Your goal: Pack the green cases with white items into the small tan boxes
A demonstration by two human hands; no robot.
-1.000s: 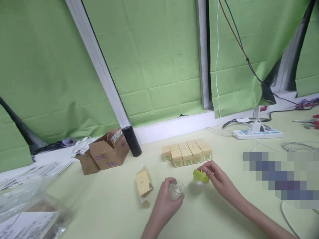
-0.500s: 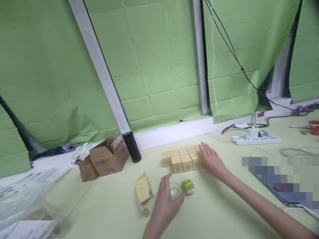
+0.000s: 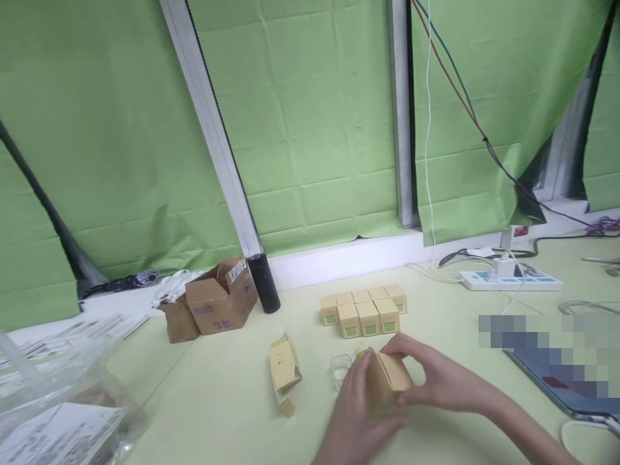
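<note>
A small tan cardboard box [image 3: 386, 380] is between my two hands, tilted a little above the table. My right hand [image 3: 443, 376] grips it from the right, thumb at the near edge and fingers over the far edge. On the left side, my left hand [image 3: 361, 410] has its fingers and thumb around the box. Just left of those fingers lies a clear plastic tray [image 3: 340, 367], partly covered. Only a sliver of a green item [image 3: 361, 352] shows behind the box. An opened yellowish carton [image 3: 285, 368] with flaps out lies further left.
Several matching small boxes [image 3: 369, 315] stand grouped behind my hands. A brown carton [image 3: 223, 300] and a black cylinder [image 3: 264, 284] stand at the back left. Plastic bags [image 3: 72, 413] lie front left. A power strip [image 3: 516, 280] and a partly blurred phone [image 3: 547, 381] are on the right.
My right hand has come from the grouped boxes toward me with one small box in it. My left hand has moved right from the clear tray onto that box. The view has shifted slightly.
</note>
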